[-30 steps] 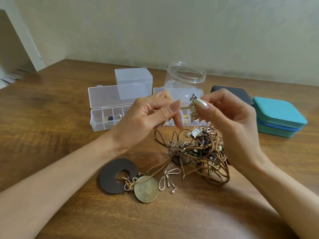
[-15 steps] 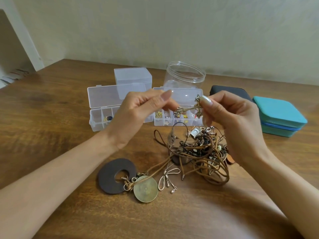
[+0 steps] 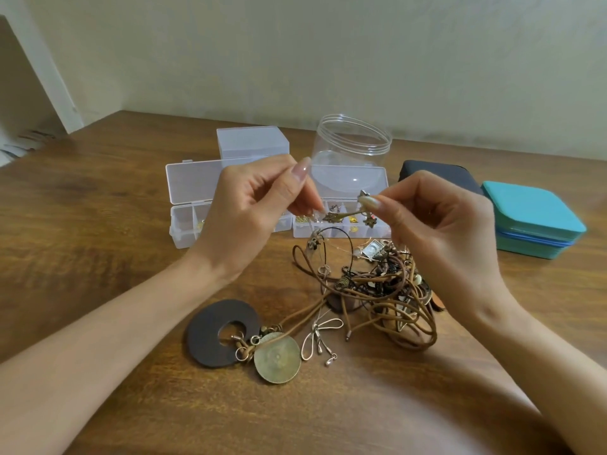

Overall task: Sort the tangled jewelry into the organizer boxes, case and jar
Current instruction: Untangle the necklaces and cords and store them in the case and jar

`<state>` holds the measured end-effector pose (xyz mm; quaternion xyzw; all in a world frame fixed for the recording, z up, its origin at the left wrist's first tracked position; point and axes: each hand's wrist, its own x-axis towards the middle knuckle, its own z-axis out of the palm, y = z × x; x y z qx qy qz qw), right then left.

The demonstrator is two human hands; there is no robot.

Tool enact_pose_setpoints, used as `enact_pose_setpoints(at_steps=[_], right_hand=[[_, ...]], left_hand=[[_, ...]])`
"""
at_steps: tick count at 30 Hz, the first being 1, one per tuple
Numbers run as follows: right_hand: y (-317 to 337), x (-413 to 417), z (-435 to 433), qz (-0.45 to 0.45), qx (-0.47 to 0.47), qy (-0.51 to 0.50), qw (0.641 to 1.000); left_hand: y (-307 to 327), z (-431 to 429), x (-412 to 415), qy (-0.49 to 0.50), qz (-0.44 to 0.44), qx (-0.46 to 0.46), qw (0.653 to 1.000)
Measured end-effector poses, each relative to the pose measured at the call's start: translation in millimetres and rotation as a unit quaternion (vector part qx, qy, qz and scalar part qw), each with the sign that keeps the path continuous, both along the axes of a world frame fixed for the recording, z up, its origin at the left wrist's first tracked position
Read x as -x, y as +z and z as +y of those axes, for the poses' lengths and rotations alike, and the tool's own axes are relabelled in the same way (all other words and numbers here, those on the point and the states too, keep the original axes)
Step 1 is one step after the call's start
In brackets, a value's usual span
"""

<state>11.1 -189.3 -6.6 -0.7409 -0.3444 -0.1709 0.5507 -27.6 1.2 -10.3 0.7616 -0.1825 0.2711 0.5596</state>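
A tangle of brown cords, chains and charms lies on the wooden table. Both hands are raised above it. My right hand pinches a small bronze star-shaped charm piece between thumb and forefinger. My left hand pinches a thin, nearly clear thread that runs down to the tangle. A dark wooden ring pendant and a round brass disc lie at the near left of the pile. Two open clear organizer boxes, a clear jar and a teal case stand behind.
A shut clear box stands behind the left organizer. A dark grey case lies beside the teal one. A pale wall runs along the back edge of the table. Bare wood shows at the near edge and far left.
My hands have drawn apart, the left one moving left and up. The bronze charm piece now hangs stretched between them, and part of the tangle has lifted.
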Motion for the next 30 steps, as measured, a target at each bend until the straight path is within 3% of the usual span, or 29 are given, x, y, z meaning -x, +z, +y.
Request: enact_pose_setpoints(at_steps=[6, 9, 13, 15, 18, 22, 27, 30], right_hand=[[-0.8, -0.9, 0.4, -0.05, -0.01, -0.023, 0.998], [0.4, 0.3, 1.0, -0.019, -0.048, 0.018, 0.999], [-0.8, 4.4, 5.5, -0.02, -0.036, 0.059, 0.997], [-2.8, 6.6, 8.1, -0.019, -0.028, 0.077, 0.996], [-3.3, 8.8, 8.9, 0.004, -0.031, 0.107, 0.994], [0.3, 9.8, 6.8, 0.088, -0.045, 0.128, 0.987], [-2.6, 5.9, 9.3, 0.185, 0.054, 0.155, 0.969], [-6.6, 5.6, 11.3, 0.195, 0.093, 0.153, 0.964]], left_hand=[[3.0, -2.0, 4.5, -0.031, 0.006, -0.048, 0.998], [4.0, -4.8, 2.5, 0.026, -0.002, -0.083, 0.996], [1.7, -8.0, 0.0, 0.002, -0.008, -0.192, 0.981], [-1.8, -11.1, 1.0, -0.001, -0.018, -0.201, 0.979], [-1.7, -11.3, 2.9, -0.006, -0.016, -0.155, 0.988], [8.8, -7.6, 5.8, -0.033, 0.007, -0.014, 0.999], [18.1, -5.8, 8.3, -0.092, 0.018, 0.133, 0.987], [22.8, -6.5, 9.0, -0.143, 0.041, 0.188, 0.971]])
